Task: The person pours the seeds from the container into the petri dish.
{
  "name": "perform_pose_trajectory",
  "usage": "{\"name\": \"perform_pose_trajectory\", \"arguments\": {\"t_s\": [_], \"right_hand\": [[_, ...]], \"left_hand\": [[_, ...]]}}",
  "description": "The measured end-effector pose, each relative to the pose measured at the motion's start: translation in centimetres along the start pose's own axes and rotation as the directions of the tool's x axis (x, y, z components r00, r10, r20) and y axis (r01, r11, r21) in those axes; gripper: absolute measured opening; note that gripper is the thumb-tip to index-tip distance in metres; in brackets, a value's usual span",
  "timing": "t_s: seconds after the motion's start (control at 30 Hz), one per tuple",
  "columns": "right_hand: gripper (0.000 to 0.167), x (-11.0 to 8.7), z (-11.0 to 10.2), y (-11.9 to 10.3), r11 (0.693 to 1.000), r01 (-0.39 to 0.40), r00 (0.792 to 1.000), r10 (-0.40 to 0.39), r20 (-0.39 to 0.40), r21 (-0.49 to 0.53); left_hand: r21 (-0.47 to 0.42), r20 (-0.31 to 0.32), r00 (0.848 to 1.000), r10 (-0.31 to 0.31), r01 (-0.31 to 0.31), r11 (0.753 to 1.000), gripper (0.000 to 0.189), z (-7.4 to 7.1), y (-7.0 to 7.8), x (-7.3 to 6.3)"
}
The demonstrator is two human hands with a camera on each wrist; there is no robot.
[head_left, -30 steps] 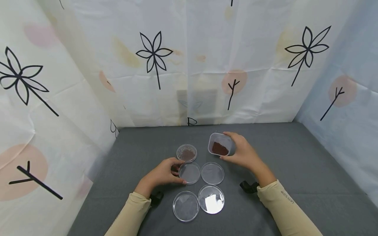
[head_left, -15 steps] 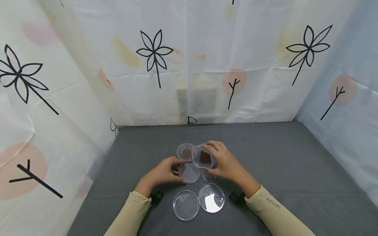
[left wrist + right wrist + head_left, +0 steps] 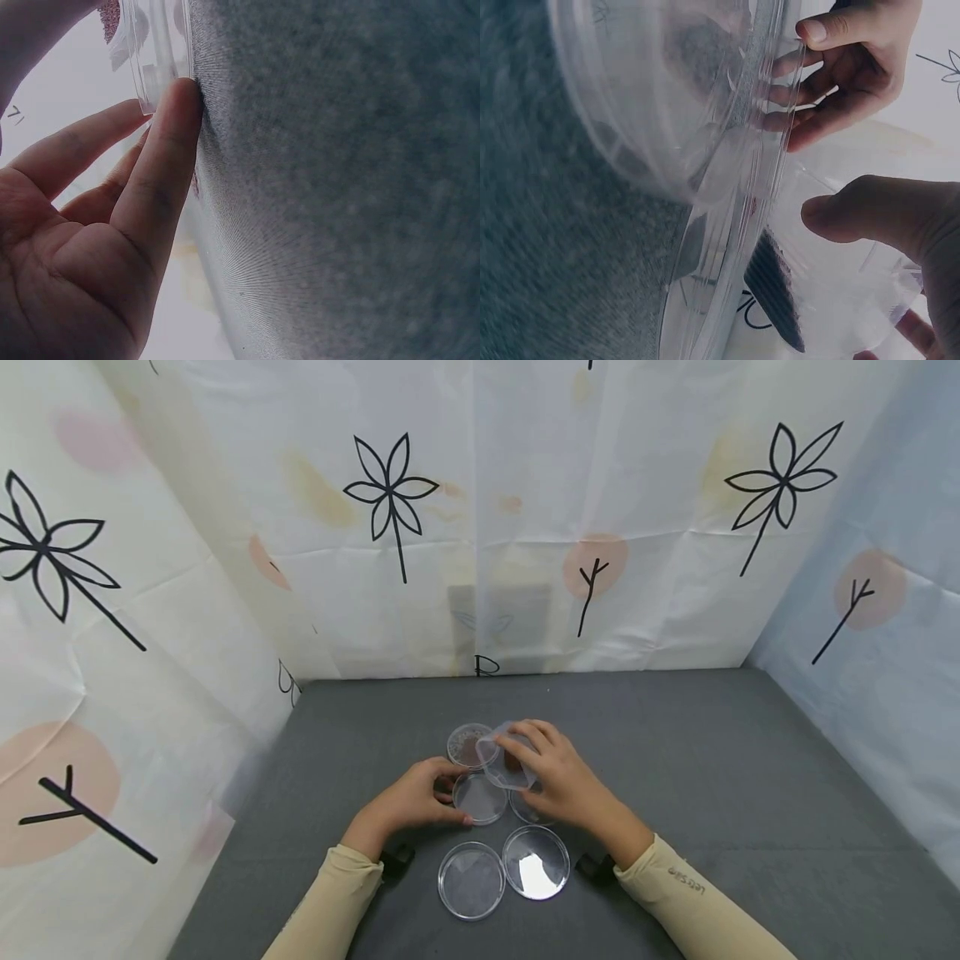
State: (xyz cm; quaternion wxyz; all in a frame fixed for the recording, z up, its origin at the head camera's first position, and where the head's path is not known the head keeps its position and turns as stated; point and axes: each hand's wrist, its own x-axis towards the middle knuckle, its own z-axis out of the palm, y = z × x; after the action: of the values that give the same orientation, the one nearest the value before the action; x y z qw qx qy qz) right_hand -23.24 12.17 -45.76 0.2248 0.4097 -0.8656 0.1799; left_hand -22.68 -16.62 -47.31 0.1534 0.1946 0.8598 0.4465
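My left hand holds a clear petri dish on the table by its left edge, thumb at the near side and fingers at the far side. In the left wrist view its fingertips are right at the dish wall. My right hand grips a clear plastic container, tilted to the left over the held dish's far right edge. Dark brown granules lie heaped inside the container, partly hidden by the fingers in the head view. The inside of the held dish shows no granules in the head view.
Behind the held dish stands another petri dish with brown granules. One dish sits to the right, partly under my right hand. Nearer me lie two more clear dishes, a left one and a right one. A patterned cloth hangs behind the table.
My right hand has carried the container leftward from the right side to above the dishes and tipped it further. The left hand has stayed on its dish.
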Motion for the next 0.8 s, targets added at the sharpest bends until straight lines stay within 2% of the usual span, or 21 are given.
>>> {"name": "perform_pose_trajectory", "arguments": {"t_s": [0.23,0.63,0.8], "right_hand": [[0.096,0.1,0.3,-0.7,0.997,0.051,0.999,-0.052,-0.009,-0.066],[0.092,0.2,-0.1,-1.7,0.992,0.055,0.998,-0.052,0.029,-0.115],[0.091,0.2,0.0,-1.8,0.987,0.08,0.997,-0.078,0.02,-0.14]], "left_hand": [[0.01,0.004,1.0,-0.002,0.002,1.0,0.079,0.0,0.0,0.0],[0.027,0.006,1.0,0.021,-0.021,0.999,0.078,0.0,-0.1,0.1],[0.024,0.005,1.0,0.022,-0.022,0.999,0.078,0.0,-0.1,0.1]]}}
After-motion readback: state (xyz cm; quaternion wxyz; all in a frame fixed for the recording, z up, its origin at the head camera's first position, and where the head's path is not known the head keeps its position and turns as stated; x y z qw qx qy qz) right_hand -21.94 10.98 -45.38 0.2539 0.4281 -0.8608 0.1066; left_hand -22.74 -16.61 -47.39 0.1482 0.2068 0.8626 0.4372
